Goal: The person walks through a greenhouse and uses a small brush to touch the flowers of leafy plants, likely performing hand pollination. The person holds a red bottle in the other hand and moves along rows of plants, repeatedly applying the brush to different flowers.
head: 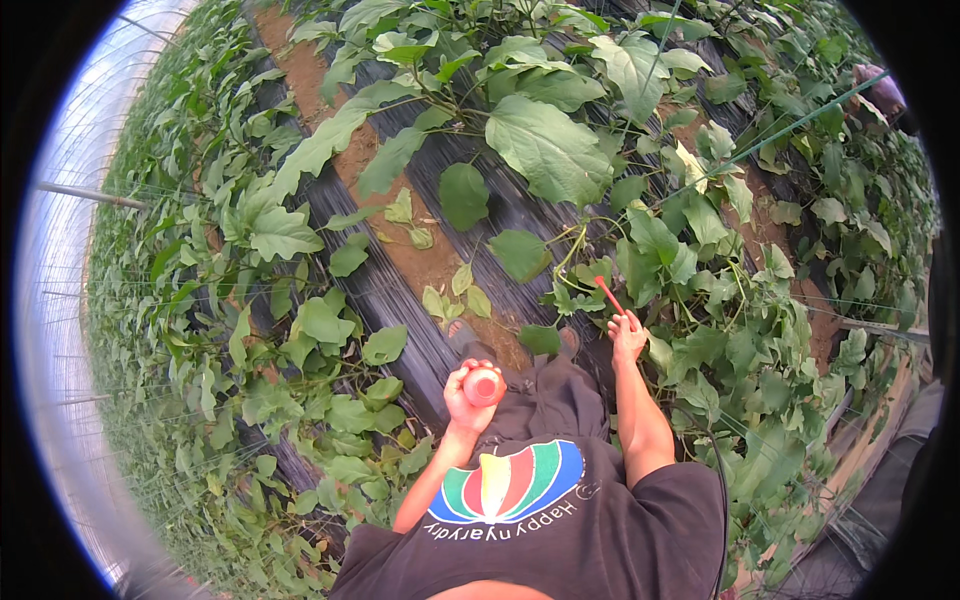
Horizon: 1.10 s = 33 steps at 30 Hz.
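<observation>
My left hand (459, 397) is wrapped around a small pinkish-red container (484, 387), held in front of my thighs with a round end facing up. Whether that end is a lid or an opening, I cannot tell. Out to the right, my right hand (628, 339) grips a thin red stick-like tool (610, 295) by its lower part. The tool's wider tip points up and left, close to the stems and small leaves of a plant that looks like eggplant (576, 251). Contact between tip and plant is not clear. Broad green leaves (551, 150) spread beyond both hands.
Black plastic mulch (375, 289) covers the beds, with bare soil paths (431, 240) between. Green support strings (780, 142) cross at the right. Dense plant rows (187, 300) flank me under a plastic-film greenhouse wall (67, 247). A metal pipe (94, 196) juts in at left.
</observation>
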Tool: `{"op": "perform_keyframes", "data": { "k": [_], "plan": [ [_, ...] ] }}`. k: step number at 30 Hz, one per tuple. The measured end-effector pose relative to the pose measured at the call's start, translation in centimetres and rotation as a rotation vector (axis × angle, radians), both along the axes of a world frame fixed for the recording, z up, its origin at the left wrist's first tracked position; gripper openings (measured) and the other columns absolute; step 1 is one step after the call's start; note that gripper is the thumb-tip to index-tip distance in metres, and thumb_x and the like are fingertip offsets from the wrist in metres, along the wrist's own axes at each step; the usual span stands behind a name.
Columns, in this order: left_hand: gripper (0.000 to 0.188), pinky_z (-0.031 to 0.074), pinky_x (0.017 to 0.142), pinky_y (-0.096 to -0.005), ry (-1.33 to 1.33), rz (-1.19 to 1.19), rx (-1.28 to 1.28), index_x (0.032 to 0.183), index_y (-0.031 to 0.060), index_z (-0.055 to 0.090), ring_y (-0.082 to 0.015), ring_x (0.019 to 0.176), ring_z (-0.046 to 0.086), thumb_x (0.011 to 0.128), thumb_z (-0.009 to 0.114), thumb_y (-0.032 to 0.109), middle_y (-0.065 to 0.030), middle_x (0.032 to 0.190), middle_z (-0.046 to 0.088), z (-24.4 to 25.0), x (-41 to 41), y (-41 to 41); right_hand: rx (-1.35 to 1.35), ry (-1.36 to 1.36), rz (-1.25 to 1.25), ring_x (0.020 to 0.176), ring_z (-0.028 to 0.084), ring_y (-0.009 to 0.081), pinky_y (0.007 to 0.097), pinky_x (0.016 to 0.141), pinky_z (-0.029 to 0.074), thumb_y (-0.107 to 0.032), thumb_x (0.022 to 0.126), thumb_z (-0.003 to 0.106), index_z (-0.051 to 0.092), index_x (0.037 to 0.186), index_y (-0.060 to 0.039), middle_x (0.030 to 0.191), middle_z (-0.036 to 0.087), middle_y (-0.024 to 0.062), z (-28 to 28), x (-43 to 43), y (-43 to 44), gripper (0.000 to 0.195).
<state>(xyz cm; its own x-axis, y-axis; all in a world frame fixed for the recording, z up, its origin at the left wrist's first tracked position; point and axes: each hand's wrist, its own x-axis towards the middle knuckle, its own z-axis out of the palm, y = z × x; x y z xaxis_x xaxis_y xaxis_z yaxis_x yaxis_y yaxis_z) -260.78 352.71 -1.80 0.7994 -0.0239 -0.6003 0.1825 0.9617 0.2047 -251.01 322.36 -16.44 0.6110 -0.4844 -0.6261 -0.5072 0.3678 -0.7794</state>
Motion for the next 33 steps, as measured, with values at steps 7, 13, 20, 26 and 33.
{"op": "perform_keyframes", "data": {
  "k": [7, 13, 20, 26, 33],
  "plan": [
    [0.019, 0.053, 0.076, -0.0476, -0.059, -0.039, -0.036, 0.093, 0.0106, 0.058, -0.0290, 0.099, 0.059, 0.089, 0.048, 0.026, -0.0085, 0.100, 0.060, -0.6, 2.3, 7.3, 0.000, -0.106, -0.079, 0.071, 0.066, 0.0154, 0.0220, 0.059, 0.053, -0.012, 0.094, 0.056, 0.050, 0.129, 0.0042, 0.093, 0.068, 0.0119, 2.4, 1.8, 7.5, 0.039],
    [0.019, 0.053, 0.075, -0.0474, -0.015, -0.009, -0.071, 0.093, 0.0114, 0.058, -0.0287, 0.098, 0.059, 0.088, 0.049, 0.027, -0.0079, 0.100, 0.060, -1.0, 4.2, 15.1, 0.034, -0.111, -0.075, 0.075, 0.068, 0.0183, 0.0261, 0.061, 0.054, -0.016, 0.095, 0.058, 0.051, 0.128, -0.0001, 0.097, 0.068, 0.0113, 3.3, 3.0, 15.7, 0.038],
    [0.018, 0.054, 0.074, -0.0467, -0.042, -0.003, -0.069, 0.093, 0.0125, 0.057, -0.0282, 0.096, 0.061, 0.087, 0.050, 0.027, -0.0075, 0.098, 0.061, -0.9, 5.7, 24.5, 0.042, -0.165, 0.005, 0.077, 0.068, 0.0176, 0.0261, 0.063, 0.055, -0.016, 0.095, 0.058, 0.052, 0.129, -0.0009, 0.100, 0.068, 0.0117, 5.7, 5.7, 25.3, 0.037],
    [0.016, 0.052, 0.082, -0.0430, -0.099, 0.040, -0.106, 0.094, 0.0093, 0.057, -0.0278, 0.095, 0.062, 0.086, 0.052, 0.022, -0.0105, 0.097, 0.064, 1.6, 6.7, 30.9, -0.001, -0.190, 0.076, 0.078, 0.068, 0.0147, 0.0241, 0.063, 0.055, -0.015, 0.096, 0.057, 0.053, 0.129, -0.0014, 0.101, 0.069, 0.0098, 7.7, 8.4, 31.2, 0.036],
    [0.022, 0.052, 0.074, -0.0431, -0.062, 0.099, -0.074, 0.097, 0.0133, 0.061, -0.0284, 0.094, 0.060, 0.088, 0.048, 0.030, -0.0083, 0.099, 0.062, 1.2, 8.0, 33.6, -0.046, -0.288, 0.179, 0.077, 0.066, 0.0126, 0.0233, 0.064, 0.053, -0.015, 0.095, 0.059, 0.055, 0.127, 0.0002, 0.099, 0.069, 0.0082, 9.2, 15.3, 33.8, 0.035]
  ]
}}
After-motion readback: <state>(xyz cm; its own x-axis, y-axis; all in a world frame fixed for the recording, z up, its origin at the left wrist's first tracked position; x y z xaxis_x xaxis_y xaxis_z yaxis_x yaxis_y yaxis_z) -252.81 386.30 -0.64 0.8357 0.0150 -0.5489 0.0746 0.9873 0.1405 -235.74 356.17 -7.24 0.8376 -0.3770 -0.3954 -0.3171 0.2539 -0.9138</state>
